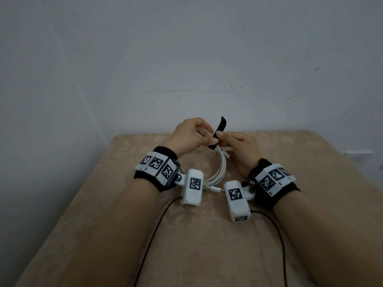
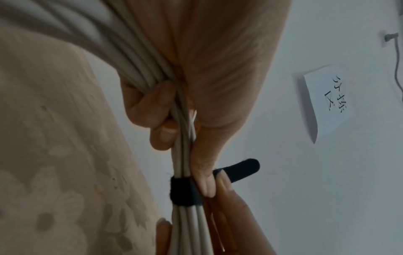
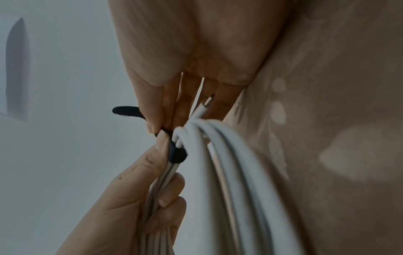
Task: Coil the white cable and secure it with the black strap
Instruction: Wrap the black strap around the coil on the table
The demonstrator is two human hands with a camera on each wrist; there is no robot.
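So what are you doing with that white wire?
A person is tying up a white cable that is already wound into loops. The left hand grips the bundle of loops above the table, and the right hand pinches the black strap, which already goes round the bundle. The strap's loose end sticks up, not yet pressed down.
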